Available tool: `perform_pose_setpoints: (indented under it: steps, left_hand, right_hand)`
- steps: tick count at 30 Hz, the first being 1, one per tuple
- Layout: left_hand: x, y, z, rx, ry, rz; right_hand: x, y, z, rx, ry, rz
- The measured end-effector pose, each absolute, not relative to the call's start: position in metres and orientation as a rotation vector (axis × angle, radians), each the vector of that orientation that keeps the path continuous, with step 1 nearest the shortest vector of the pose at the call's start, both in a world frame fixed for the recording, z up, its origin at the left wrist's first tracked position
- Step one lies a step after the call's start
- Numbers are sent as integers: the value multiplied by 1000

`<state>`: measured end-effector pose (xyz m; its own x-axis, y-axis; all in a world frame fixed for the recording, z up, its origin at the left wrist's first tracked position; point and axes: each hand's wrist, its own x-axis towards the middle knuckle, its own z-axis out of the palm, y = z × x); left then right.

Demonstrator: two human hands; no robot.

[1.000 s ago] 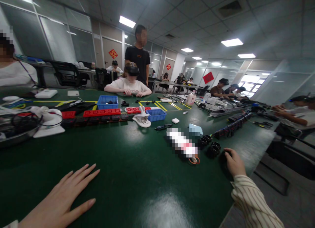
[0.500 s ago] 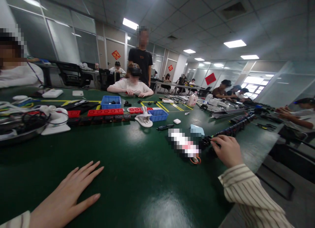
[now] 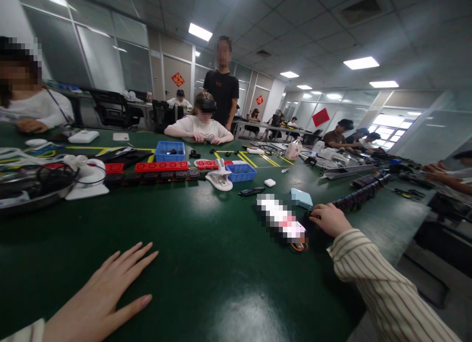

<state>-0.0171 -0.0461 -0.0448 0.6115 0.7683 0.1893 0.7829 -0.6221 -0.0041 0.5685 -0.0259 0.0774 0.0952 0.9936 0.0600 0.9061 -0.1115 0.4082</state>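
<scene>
My left hand lies flat on the green table at the lower left, fingers stretched out and apart, holding nothing. My right hand, in a striped sleeve, rests knuckles-up over small black round parts by the table's right side; its fingers curl down and I cannot see what is under them. A blurred white and pink item lies just left of that hand, with a light blue case behind it. A row of black parts runs away to the right.
Red and black power strips, two blue bins, a white clamp, a white stand and a metal tray sit farther back. People sit around the table; one stands behind.
My right hand has moved from the table's right edge forward and left onto the black round parts beside the blurred item. My left hand has stayed flat.
</scene>
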Motion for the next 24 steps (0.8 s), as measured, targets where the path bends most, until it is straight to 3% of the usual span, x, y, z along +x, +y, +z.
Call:
perform_pose_setpoints:
  steps: [10,15,24]
  left_hand:
    - [-8,-49,-25,-2853,-1466,-301]
    - [2,-54,-7,-2873,-1589,-219]
    - [4,-54,-7,-2850,-1543,-372]
  right_hand:
    - [550,-61,79,1970,2090,400]
    - [540,-88,75,2046,2177,360]
    - [482,-176,59,2162,2558,204]
